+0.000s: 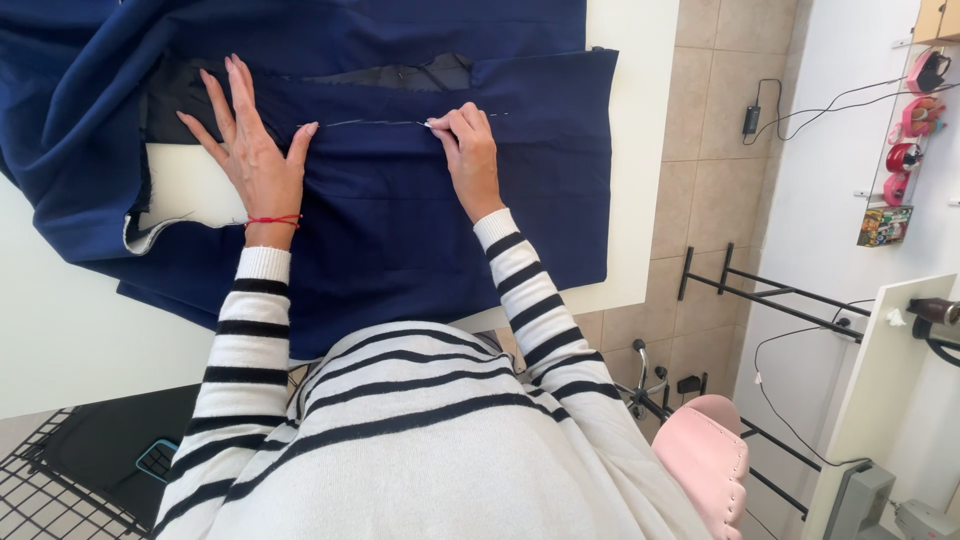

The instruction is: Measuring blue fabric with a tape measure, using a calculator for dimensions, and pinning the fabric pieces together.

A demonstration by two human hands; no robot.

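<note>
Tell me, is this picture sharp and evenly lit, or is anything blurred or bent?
Head view: soft, even daylight and no harsh glare; both hands, left and right, look sharp on the navy fabric; the white table edge slants from the wide lens.

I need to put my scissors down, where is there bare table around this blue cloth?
The white table is bare left of the navy blue cloth, beside the striped left sleeve. A narrow strip lies bare along the cloth's right edge. The middle is crowded: left hand flat, right hand pinching at the pale line.
</note>
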